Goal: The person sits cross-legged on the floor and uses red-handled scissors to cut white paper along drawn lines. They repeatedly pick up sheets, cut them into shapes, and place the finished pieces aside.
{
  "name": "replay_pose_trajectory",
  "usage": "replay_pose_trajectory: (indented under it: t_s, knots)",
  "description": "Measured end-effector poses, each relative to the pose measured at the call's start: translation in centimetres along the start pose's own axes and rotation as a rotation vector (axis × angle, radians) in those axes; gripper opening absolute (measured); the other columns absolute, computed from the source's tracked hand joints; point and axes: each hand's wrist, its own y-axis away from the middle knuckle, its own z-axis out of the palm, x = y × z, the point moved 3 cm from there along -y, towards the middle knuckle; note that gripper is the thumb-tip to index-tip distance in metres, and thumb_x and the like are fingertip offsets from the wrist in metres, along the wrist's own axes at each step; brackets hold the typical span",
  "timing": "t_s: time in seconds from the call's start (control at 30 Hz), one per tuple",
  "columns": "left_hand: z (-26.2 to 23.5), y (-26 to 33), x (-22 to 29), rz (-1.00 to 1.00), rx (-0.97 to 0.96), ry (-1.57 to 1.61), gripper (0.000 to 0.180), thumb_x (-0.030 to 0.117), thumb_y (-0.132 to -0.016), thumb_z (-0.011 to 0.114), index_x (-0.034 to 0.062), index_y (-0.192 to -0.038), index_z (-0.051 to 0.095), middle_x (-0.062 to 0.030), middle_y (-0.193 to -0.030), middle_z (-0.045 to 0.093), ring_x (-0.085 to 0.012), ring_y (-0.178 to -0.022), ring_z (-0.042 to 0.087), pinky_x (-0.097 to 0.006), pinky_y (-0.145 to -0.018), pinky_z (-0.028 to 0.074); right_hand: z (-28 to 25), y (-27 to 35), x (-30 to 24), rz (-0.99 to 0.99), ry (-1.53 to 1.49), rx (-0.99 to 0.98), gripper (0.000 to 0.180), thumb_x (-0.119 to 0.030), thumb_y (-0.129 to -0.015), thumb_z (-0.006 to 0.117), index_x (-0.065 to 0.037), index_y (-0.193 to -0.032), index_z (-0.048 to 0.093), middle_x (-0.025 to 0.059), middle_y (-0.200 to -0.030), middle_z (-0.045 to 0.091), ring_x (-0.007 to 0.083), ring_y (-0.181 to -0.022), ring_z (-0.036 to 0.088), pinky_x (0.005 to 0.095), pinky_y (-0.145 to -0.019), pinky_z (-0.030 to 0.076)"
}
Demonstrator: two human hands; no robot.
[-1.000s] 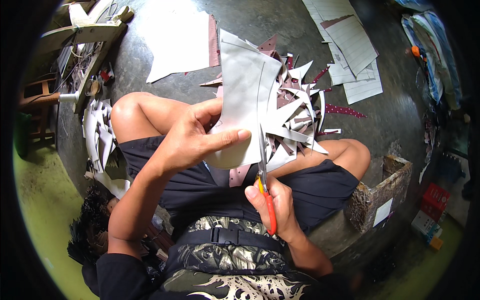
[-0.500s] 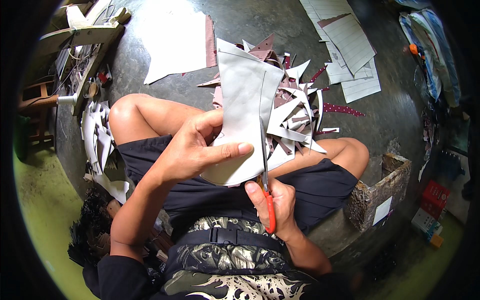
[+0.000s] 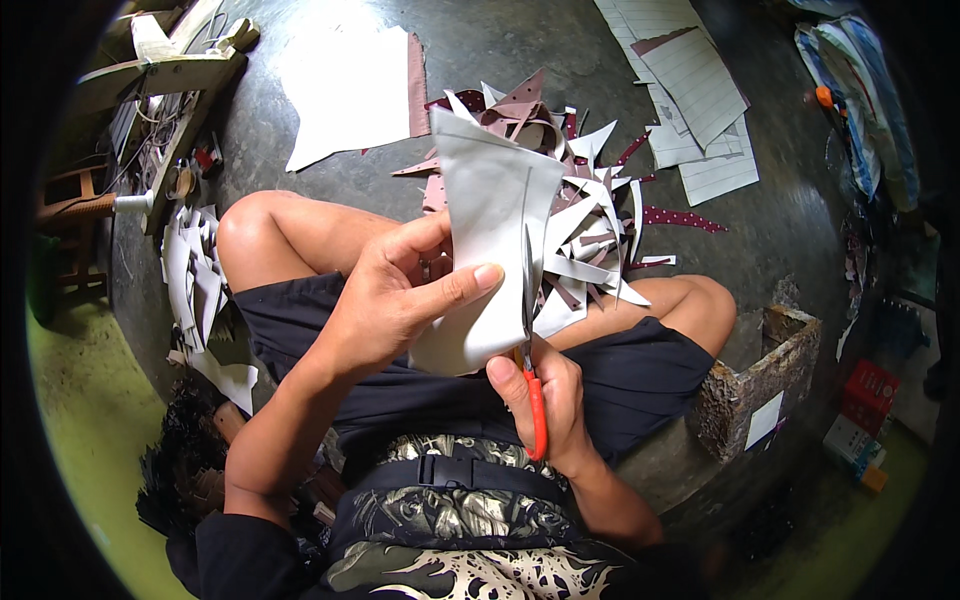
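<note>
So compared to a second ago, the scissors (image 3: 530,385) are sitting further up into the grey sheet (image 3: 492,240), and the sheet's top edge is reaching higher over the scrap pile than before.

Nearest in, the right hand (image 3: 548,410) is gripping the orange handles, fingers curled tight around them and thumb pressing on top. The blades are poking up into the sheet's right edge, along a thin dark line running down it. Can't really tell how far the blades are apart, since they're mostly edge-on.

Right next to it, the left hand (image 3: 395,300) is holding the sheet up over the lap: thumb lying flat across the front, the other fingers wrapping behind, so it's pinching the sheet between them. The sheet is standing roughly upright, curling a bit, lower end just above the black shorts (image 3: 420,400).

Past that, a pile of grey and maroon offcuts (image 3: 590,230) is lying on the dark floor between the knees. To the person's left a heap of pale strips (image 3: 200,280) is sitting by the knee, and a rough block (image 3: 760,390) is resting on the right.

Further out, a big white sheet (image 3: 345,95) is lying flat, and some lined paper sheets (image 3: 695,95) are spreading out at the far right.
</note>
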Motion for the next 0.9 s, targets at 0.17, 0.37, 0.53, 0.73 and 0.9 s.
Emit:
replay_pose_trajectory:
  t_s: [0.17,0.37,0.53,0.73,0.9]
  knots:
    - [0.3,0.2,0.1,-0.032,0.033,0.063,0.043,0.013,-0.098,0.075,-0.0020,-0.136,0.062,-0.0051,-0.118,0.071,-0.0108,-0.106,0.066,-0.029,-0.095,0.054,-0.1,0.0,-0.2,0.027,-0.010,-0.014,0.031,-0.028,-0.098,0.074,0.001,-0.093,0.065,0.0097,-0.069,0.063,0.0172,-0.062,0.058,0.0336,-0.061,0.050]
    - [-0.2,0.2,0.8,-0.004,0.088,0.083,0.042,0.011,-0.099,0.074,-0.0019,-0.137,0.061,-0.0063,-0.119,0.070,-0.0115,-0.107,0.066,-0.029,-0.093,0.055,-0.2,0.4,-0.2,0.046,0.008,-0.058,0.028,-0.025,-0.096,0.074,0.002,-0.096,0.065,0.0098,-0.070,0.062,0.0164,-0.062,0.056,0.0333,-0.062,0.049]
    - [0.1,0.3,0.5,0.084,0.061,-0.022,0.041,0.011,-0.098,0.075,-0.0025,-0.135,0.062,-0.0057,-0.116,0.070,-0.0098,-0.103,0.066,-0.027,-0.091,0.055,-0.3,0.6,0.4,0.067,-0.003,-0.085,0.039,-0.030,-0.100,0.068,0.007,-0.113,0.068,0.0025,-0.070,0.061,0.0086,-0.062,0.054,0.0278,-0.058,0.046]
    - [0.1,0.6,0.0,0.008,0.033,-0.042,0.041,0.012,-0.098,0.076,-0.0030,-0.134,0.062,-0.0054,-0.116,0.070,-0.0089,-0.102,0.066,-0.027,-0.089,0.055,-0.4,0.7,1.3,0.035,-0.004,-0.064,0.048,-0.035,-0.101,0.069,0.009,-0.119,0.065,0.0032,-0.071,0.063,0.0085,-0.061,0.056,0.0265,-0.056,0.046]
    - [0.6,0.7,0.1,0.017,0.040,0.014,0.043,0.012,-0.098,0.076,-0.0029,-0.136,0.061,-0.0049,-0.115,0.070,-0.0094,-0.103,0.066,-0.027,-0.090,0.056,-0.5,0.9,1.4,-0.012,0.038,-0.048,0.047,-0.037,-0.100,0.070,0.008,-0.110,0.067,0.0030,-0.068,0.063,0.0089,-0.058,0.057,0.0265,-0.053,0.046]
